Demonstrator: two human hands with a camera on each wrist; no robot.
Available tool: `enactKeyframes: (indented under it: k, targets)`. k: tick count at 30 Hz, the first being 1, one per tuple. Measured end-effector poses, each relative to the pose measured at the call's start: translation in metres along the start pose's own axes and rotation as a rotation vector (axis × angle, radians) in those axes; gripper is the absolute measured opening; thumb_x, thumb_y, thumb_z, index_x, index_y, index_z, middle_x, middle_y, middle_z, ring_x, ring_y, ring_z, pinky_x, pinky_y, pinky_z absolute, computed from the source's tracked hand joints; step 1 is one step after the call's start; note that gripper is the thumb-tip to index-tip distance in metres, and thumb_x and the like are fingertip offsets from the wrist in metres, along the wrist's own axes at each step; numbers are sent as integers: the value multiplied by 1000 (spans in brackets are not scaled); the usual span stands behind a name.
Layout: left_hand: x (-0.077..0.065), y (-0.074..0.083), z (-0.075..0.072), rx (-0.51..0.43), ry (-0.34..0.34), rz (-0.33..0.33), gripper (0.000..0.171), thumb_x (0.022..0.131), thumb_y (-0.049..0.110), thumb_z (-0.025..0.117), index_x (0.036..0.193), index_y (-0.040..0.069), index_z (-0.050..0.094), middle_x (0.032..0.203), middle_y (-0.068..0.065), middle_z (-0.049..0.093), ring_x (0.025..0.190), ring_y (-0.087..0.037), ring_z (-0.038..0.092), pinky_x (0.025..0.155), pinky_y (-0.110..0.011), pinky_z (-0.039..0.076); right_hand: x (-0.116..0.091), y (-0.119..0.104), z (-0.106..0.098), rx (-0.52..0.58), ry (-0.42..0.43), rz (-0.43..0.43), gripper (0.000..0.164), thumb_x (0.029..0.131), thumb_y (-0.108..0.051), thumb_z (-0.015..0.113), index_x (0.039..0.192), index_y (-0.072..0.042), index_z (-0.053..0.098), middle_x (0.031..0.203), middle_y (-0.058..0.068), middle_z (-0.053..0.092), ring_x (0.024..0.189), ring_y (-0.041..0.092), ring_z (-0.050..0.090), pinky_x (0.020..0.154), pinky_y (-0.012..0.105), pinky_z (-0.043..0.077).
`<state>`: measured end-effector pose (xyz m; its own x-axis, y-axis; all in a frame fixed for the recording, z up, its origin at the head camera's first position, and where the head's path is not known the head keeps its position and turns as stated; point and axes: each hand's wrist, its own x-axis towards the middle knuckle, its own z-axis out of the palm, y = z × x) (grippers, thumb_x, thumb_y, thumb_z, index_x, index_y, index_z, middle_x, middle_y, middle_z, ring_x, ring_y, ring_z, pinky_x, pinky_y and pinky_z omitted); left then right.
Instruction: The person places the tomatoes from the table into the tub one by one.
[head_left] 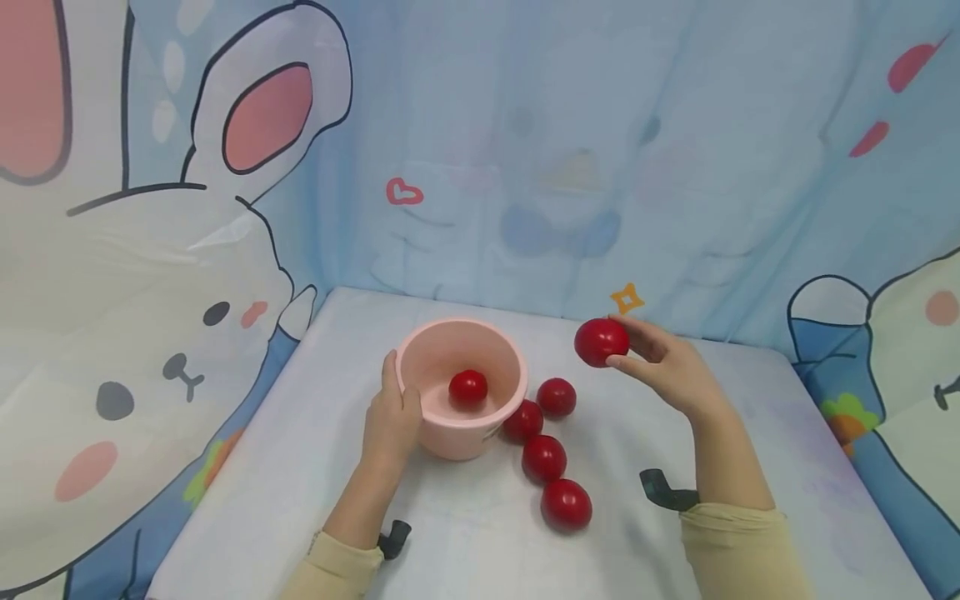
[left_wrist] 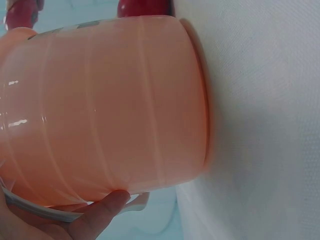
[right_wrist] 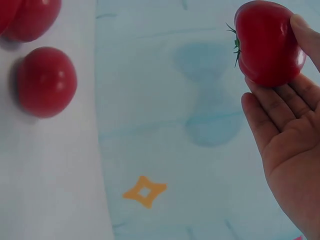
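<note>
Left hand [head_left: 392, 418]: fingers grip a pale-pink round plastic bucket [head_left: 457, 440] on the white table [head_left: 465, 542] | Right hand [head_left: 671, 368]: fingers pinch a glossy round red tomato [head_left: 600, 342], raised | Progress looks early: one tomato inside [head_left: 468, 389], four loose tomatoes [head_left: 566, 505] outside

I can read no words, brands or numbers from where I am. The pink bucket [head_left: 453, 442] I hold carries a small dark print [left_wrist: 88, 24] on its side, but I see it so edge-on that I cannot make out what it shows. As for signs, I find plain symbols on the light-blue backdrop [head_left: 450, 100] ahead of me: a red outlined heart [head_left: 405, 201] and, lower and farther right, an orange four-pointed star [head_left: 618, 297].
</note>
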<state>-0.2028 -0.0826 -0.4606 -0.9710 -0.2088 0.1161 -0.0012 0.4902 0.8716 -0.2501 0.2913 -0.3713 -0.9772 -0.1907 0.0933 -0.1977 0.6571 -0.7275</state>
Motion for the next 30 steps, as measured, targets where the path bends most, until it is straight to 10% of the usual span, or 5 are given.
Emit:
enactKeyframes:
  k: [30]
  targets:
    - [1, 1, 2, 13, 10, -9, 62, 102, 39, 36, 158, 25, 14, 156, -1, 42, 142, -24, 44, 110, -49, 44, 79, -87, 77, 100, -187, -195, 67, 78, -54, 77, 139, -41, 51, 141, -11, 56, 135, 16, 52, 102, 46, 52]
